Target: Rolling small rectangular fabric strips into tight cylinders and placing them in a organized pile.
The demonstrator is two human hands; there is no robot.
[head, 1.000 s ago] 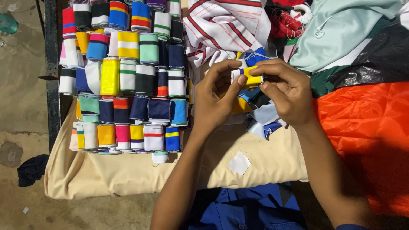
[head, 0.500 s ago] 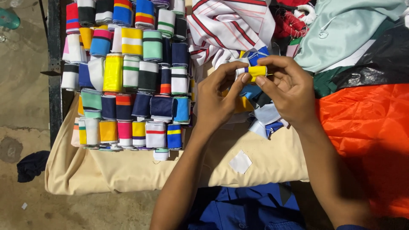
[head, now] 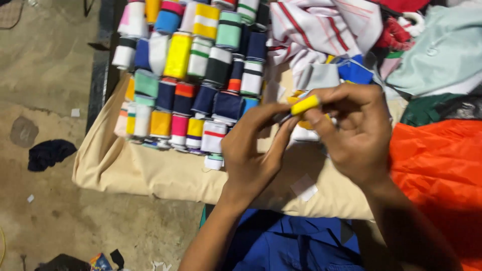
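Light is dim and warm overall, falling from above onto the table, so the orange cloth (head: 442, 165) at the right glows strongly. The hands cast a soft shadow on the beige cloth (head: 150, 170) beneath them. The floor (head: 45, 100) at the left sits duller. Motion blur softens everything, especially the far fabric rolls (head: 201, 55).

small white square label (head: 304, 186) lies on beige cloth (head: 150, 168).
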